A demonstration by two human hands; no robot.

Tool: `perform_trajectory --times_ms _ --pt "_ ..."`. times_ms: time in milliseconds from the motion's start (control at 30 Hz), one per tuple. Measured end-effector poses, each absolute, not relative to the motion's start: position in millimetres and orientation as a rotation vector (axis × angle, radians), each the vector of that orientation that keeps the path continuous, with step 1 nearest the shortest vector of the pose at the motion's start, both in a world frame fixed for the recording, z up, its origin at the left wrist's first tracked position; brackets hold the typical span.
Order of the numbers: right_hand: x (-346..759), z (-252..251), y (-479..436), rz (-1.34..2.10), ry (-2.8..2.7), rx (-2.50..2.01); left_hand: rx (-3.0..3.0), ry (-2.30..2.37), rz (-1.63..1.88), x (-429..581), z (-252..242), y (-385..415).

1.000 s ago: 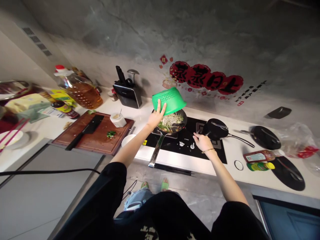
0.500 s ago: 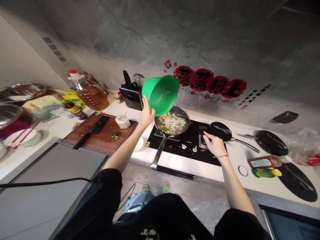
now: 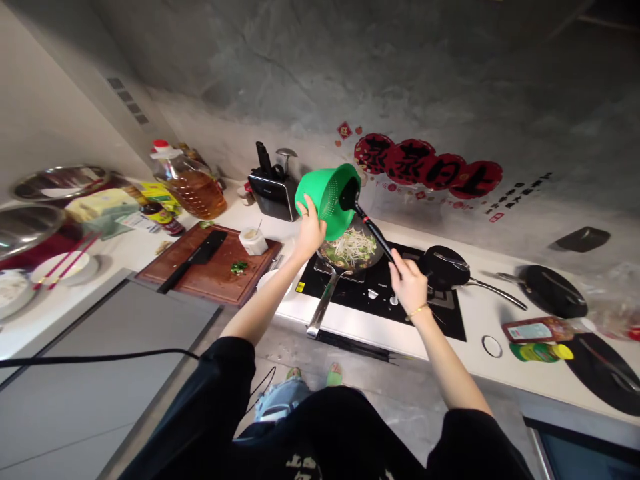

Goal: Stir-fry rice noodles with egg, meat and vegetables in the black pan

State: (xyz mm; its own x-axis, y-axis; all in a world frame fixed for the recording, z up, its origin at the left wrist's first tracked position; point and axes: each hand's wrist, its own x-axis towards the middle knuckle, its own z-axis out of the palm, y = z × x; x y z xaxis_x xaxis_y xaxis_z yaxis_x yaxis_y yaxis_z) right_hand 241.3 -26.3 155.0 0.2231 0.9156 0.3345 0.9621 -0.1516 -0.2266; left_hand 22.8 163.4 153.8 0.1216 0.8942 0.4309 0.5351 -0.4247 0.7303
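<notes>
Head view: the left hand (image 3: 310, 230) is closed on the near rim of the colander (image 3: 325, 197), thumb on the outside and fingers curled over the edge. It holds the colander in the air just above the far left edge of the pan (image 3: 334, 270). The colander is tipped on its side, with its mouth turned right and a little down towards the pan and its base pointing left towards the wall.

The right hand (image 3: 410, 283) is wrapped shut round the lower end of the spatula (image 3: 370, 227). It sits over the front of the hob (image 3: 440, 320), to the right of the pan. The spatula's long axis slants from that hand up and to the left, crossing over the pan's right side. Its black blade ends inside the colander's mouth, probably against the inner wall, though contact cannot be confirmed at this size.

So the colander lies up and left of the right hand and directly at the left hand, which is the nearer one. The pan sits below and between the two hands on the left burner, its handle pointing towards the person, and it is filled with sprouts (image 3: 353, 245) and greens.

To the left, apart from the hob, a knife (image 3: 193, 261) lies on the board (image 3: 220, 280). A second, dark pan (image 3: 445, 267) rests on the right burner.
</notes>
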Motion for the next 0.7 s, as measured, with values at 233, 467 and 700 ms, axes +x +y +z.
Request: perform_trajectory --times_ms 233,467,700 --pt "210.5 122.9 -1.8 -0.136 -1.784 -2.238 2.027 1.496 1.059 57.0 164.4 139.0" --pt "254.7 122.0 -41.9 -0.037 -1.618 -2.159 2.034 1.606 1.047 38.1 166.6 145.6" --pt "267.1 128.4 0.8 0.247 -1.704 -2.196 1.97 1.511 1.221 6.9 163.4 137.9"
